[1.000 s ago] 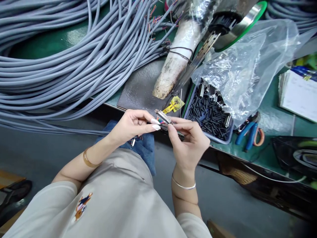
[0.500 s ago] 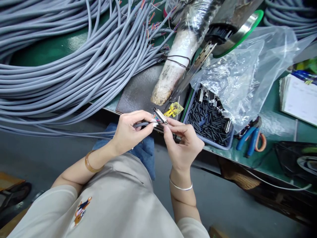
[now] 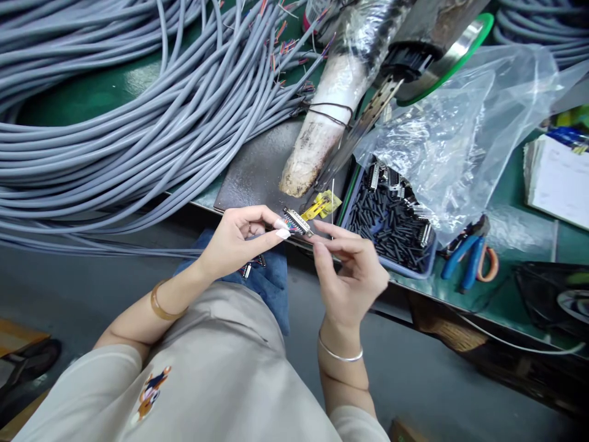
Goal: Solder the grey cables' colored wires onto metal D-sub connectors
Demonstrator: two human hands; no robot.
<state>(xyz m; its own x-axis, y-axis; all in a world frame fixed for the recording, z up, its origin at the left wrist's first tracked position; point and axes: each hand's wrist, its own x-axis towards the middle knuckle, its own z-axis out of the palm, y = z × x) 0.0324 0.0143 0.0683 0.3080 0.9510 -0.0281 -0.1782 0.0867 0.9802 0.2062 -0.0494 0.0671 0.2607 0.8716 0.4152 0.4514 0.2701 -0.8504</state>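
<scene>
My left hand (image 3: 242, 238) pinches a wired D-sub connector (image 3: 298, 222) at its wire side, thumb and index finger closed around the thin coloured wires. The metal shell points away from me, toward the bench. My right hand (image 3: 348, 267) is at the connector's right end, index finger stretched out and thumb loosely apart from it. One of its fingertips lies against or very close to that end; contact is hard to tell. Grey cables (image 3: 151, 250) run in from the left toward my left hand. Small connectors (image 3: 247, 270) rest on the blue cloth over my lap.
A large bundle of grey cables (image 3: 115, 147) covers the bench's left. Ahead are a wrapped white tube (image 3: 317, 129) and a solder reel (image 3: 460, 67). A blue bin (image 3: 430, 261) holds black sleeves and connectors. Blue-handled pliers (image 3: 472, 264) and a plastic bag (image 3: 497, 123) lie right.
My right hand has shifted slightly right and loosened its fingers from the connector's end. The left hand still holds the connector, now turned a little; the grey cable in that hand is hidden.
</scene>
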